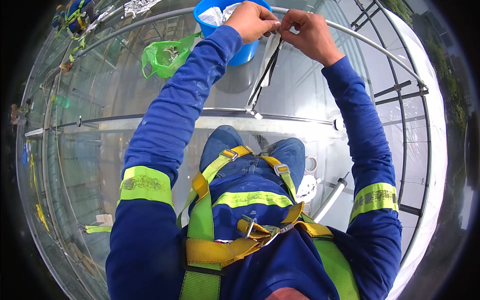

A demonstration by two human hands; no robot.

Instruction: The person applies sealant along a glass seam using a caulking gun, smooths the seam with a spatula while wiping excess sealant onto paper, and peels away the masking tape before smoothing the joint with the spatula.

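Observation:
Both hands are raised in front of me and meet at the upper end of a long, thin black-and-white strip (270,62). My left hand (252,22) has thumb and fingers pinched together at its tip. My right hand (311,37) pinches the same end from the other side, its fingers curled. The strip hangs down towards a metal rail (300,118), its lower end near a small white piece (256,115). Exactly what lies between the fingertips is partly hidden. A blue bucket (243,56) with crumpled white material stands just behind my left hand.
A green plastic bag (167,56) lies left of the bucket. Beside my knee are a caulking tube (331,198) and a tape roll (310,164). A curved pipe (370,46) crosses beyond my hands. Another person (79,15) in a harness is at far upper left.

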